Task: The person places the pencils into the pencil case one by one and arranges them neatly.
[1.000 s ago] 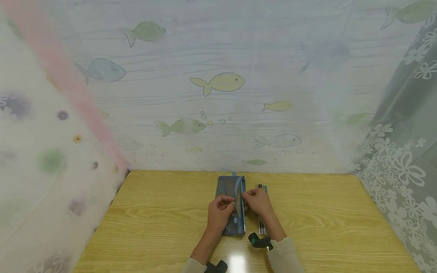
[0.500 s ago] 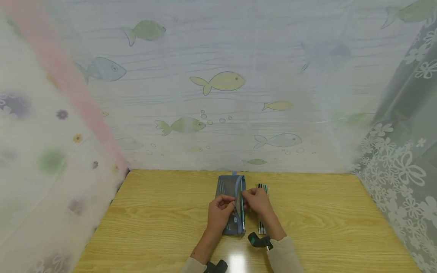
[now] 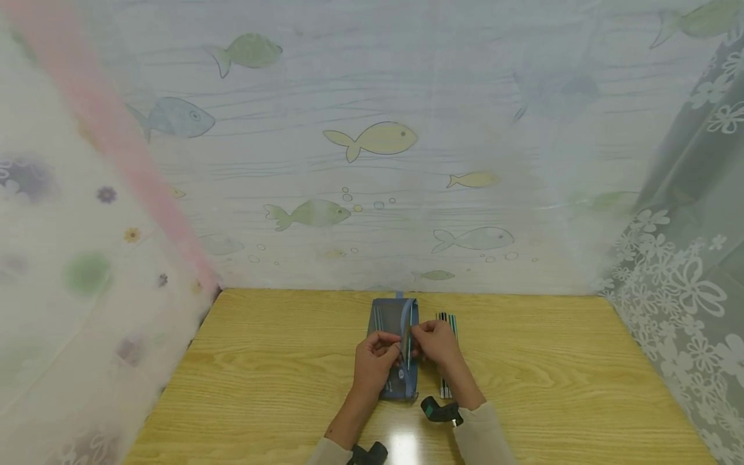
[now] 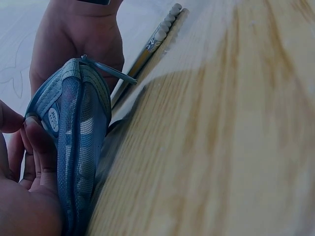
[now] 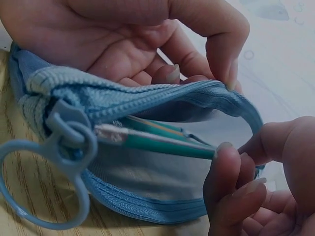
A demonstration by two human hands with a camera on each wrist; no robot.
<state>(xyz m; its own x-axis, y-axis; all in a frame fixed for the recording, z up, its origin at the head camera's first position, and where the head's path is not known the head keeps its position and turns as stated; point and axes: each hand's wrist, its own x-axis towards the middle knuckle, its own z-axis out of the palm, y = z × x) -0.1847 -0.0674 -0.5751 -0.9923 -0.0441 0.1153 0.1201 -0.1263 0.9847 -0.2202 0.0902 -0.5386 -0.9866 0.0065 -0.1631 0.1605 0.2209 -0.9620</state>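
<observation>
A blue mesh pencil case (image 3: pixel 386 315) lies lengthwise on the table, its zip side gaping. My left hand (image 3: pixel 374 365) pinches one edge of the opening between thumb and finger. Inside the gap is a green pencil (image 5: pixel 165 145), its metal ferrule end close to the zip pull ring (image 5: pixel 81 196). The fingers of my right hand (image 3: pixel 438 342) pinch the pencil's other end, as the right wrist view shows. A second slim green item with an orange stripe (image 5: pixel 155 127) shows behind it inside the case. In the left wrist view the case (image 4: pixel 81 142) hides the opening.
Several pencils (image 3: pixel 445 389) lie side by side on the table just right of the case, partly under my right forearm. Their white eraser ends (image 4: pixel 167 24) show in the left wrist view. The wooden table (image 3: pixel 261 361) meets a fish-patterned curtain (image 3: pixel 372 194) behind.
The pencil has moved from alongside the case's right edge into the opening, with the right hand shifting slightly left. The left hand stays at the same edge.
</observation>
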